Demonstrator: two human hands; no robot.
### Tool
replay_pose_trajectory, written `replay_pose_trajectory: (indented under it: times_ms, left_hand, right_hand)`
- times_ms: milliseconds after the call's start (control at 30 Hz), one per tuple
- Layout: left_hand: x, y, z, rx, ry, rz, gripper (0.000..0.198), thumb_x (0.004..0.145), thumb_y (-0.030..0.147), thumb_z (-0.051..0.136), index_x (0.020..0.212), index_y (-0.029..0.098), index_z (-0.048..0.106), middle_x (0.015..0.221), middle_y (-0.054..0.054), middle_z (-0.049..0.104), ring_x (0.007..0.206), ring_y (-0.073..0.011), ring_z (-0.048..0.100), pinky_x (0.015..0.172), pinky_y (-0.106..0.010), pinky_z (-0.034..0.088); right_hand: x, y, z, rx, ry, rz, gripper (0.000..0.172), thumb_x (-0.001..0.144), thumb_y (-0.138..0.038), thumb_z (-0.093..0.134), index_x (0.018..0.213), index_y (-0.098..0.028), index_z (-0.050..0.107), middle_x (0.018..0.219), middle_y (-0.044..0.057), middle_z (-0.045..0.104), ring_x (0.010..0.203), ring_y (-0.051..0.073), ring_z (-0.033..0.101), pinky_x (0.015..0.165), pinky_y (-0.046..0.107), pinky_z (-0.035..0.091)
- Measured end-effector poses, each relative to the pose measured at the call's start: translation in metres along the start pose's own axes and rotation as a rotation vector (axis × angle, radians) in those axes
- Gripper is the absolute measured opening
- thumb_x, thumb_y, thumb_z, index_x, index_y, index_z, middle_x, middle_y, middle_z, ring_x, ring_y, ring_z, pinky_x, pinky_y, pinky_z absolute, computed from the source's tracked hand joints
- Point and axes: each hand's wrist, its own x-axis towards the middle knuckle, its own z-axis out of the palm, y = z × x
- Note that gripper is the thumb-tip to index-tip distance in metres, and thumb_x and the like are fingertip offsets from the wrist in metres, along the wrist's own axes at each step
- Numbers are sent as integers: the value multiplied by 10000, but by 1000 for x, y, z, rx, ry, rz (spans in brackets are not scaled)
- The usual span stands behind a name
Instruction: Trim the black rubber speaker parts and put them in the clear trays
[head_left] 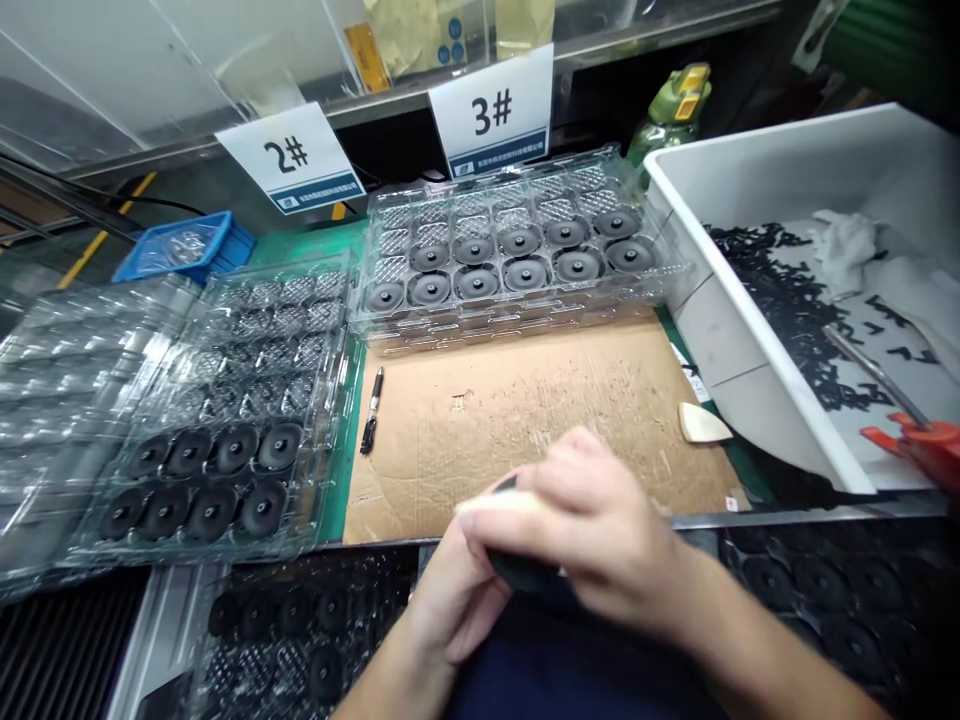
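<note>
Above the front edge of the cardboard, my two hands are together around a dark part (517, 572), probably one of the black round discs; most of it is hidden by my fingers. My left hand (461, 600) holds it from below and the left, fingers curled. Over it lies my right hand (581, 520), closed, slightly smeared by motion. A pale edge shows along my right hand's thumb side; whether it is skin or a small tool I cannot tell. Beyond my hands, a clear blister tray (517, 310) carries several black discs (478, 283).
Left stands another clear tray (202, 400) with black discs. A pen (373, 410) and a cream wedge-shaped piece (703, 423) lie on the cardboard (450, 450). On the right, a white bin (757, 340) holds small black pieces, with a red-handled tool (919, 435) at its edge.
</note>
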Motion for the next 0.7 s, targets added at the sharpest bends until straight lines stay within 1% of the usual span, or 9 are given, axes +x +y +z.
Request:
replay_pose_trajectory:
  times_ms: [67, 133, 233, 367, 400, 467, 533, 600, 700]
  left_hand:
    - [-2, 1, -4, -12, -2, 27, 410, 708, 348, 708, 1085, 206, 633, 1070, -47, 679, 988, -206, 630, 861, -255, 477]
    - [-4, 3, -8, -23, -21, 33, 486, 689, 379, 710, 1133, 211, 605, 1143, -65, 652, 1024, -234, 619, 901, -279, 461]
    - [-4, 5, -10, -33, -54, 32, 508, 681, 391, 706, 1147, 222, 598, 1162, -64, 644, 1051, -246, 605, 925, -284, 449]
    - [-1, 5, -7, -43, -88, 24, 494, 694, 372, 702, 1155, 234, 593, 1162, -66, 643, 1038, -239, 613, 913, -295, 462]
    - [0, 4, -6, -43, -84, 26, 492, 695, 367, 703, 1157, 238, 593, 1166, -66, 640, 1035, -239, 614, 915, -300, 462]
    - [0, 2, -5, -46, -57, 28, 492, 695, 353, 709, 1163, 258, 589, 1198, -59, 622, 1042, -242, 609, 925, -321, 461]
    - [0, 0, -4, -47, -1, 44, 456, 712, 295, 709, 1153, 283, 593, 1210, -38, 616, 1041, -222, 608, 918, -308, 468]
    - [1, 0, -3, -32, 66, 62, 429, 722, 231, 707, 1135, 287, 604, 1171, -28, 637, 1034, -191, 608, 912, -275, 468]
    - [3, 6, -3, 1, 138, 106, 404, 701, 205, 726, 1086, 282, 629, 1072, -11, 678, 986, -176, 630, 899, -264, 478]
  right_hand:
    - [-3, 11, -3, -71, -3, 135, 330, 887, -125, 386, 1031, -258, 651, 706, 12, 579, 660, 144, 468, 647, 306, 301]
    - [-14, 25, 1, -65, 78, 323, 318, 883, -117, 417, 1064, -268, 631, 797, 14, 611, 735, 145, 512, 679, 297, 332]
    - [-40, 43, 28, 78, 161, 518, 330, 895, -143, 424, 1152, -285, 575, 931, 19, 630, 831, 149, 553, 740, 297, 394]
    - [-66, 58, 64, 102, -15, 589, 284, 853, -141, 472, 1031, -270, 652, 771, 4, 636, 710, 156, 575, 673, 308, 422]
    - [-65, 57, 64, 99, -33, 597, 270, 849, -148, 486, 1017, -271, 659, 743, -3, 632, 691, 153, 575, 659, 302, 423]
    - [-56, 45, 53, 105, 25, 619, 270, 864, -177, 494, 1069, -283, 633, 798, -4, 641, 724, 147, 580, 657, 287, 431]
    - [-38, 20, 34, 121, 173, 611, 293, 881, -205, 492, 1151, -285, 577, 934, 4, 645, 800, 141, 580, 661, 269, 435]
    - [-21, -9, 18, 129, 296, 457, 335, 868, -168, 507, 1193, -240, 539, 1033, 22, 641, 877, 143, 576, 705, 272, 433]
    - [-10, -34, 10, 176, 193, 134, 321, 846, -105, 482, 1157, -151, 544, 884, 42, 666, 775, 146, 579, 685, 295, 422]
